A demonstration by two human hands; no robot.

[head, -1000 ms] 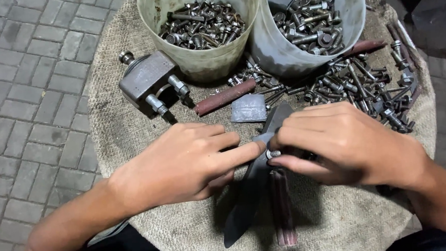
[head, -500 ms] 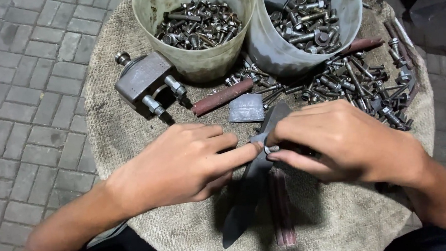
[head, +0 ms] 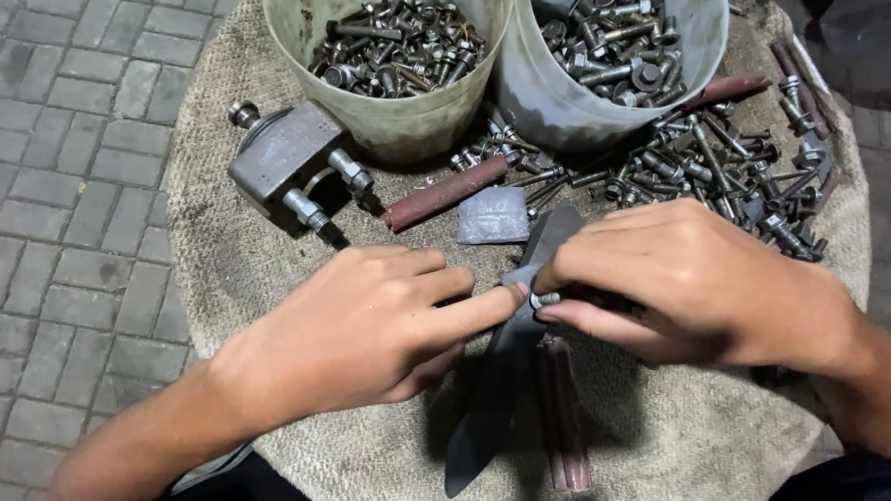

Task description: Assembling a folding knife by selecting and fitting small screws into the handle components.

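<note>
While both hands meet at the middle, the scene sorts like this, biggest first:

Paving: grey brick floor [head: 51, 168] lies around the work spot.
Sacking: a round burlap-covered surface [head: 226, 270] serves as the bench, likely so small parts do not roll away.
Buckets: a pale greenish bucket [head: 399, 112] and a grey bucket [head: 559, 95] stand side by side at the far edge, both full of bolts and nuts, within easy reach.
Loose pile: bolts [head: 702, 169] lie scattered on the sacking right of the buckets.
Metal block: a grey block with threaded studs [head: 287, 167] sits left of the greenish bucket.
Blade: a dark flat blade [head: 492, 399] lies lengthwise beneath the hands, seemingly as a rest.
Left hand [head: 359, 324]: loosely curled, forefinger stretched out, its tip touching the small nut.
Right hand [head: 687, 280]: closed in a pinch on the small nut, fingers bent tight, apparently to steady it.
Small nut [head: 540, 298]: between the two hands, just above the blade.
</note>
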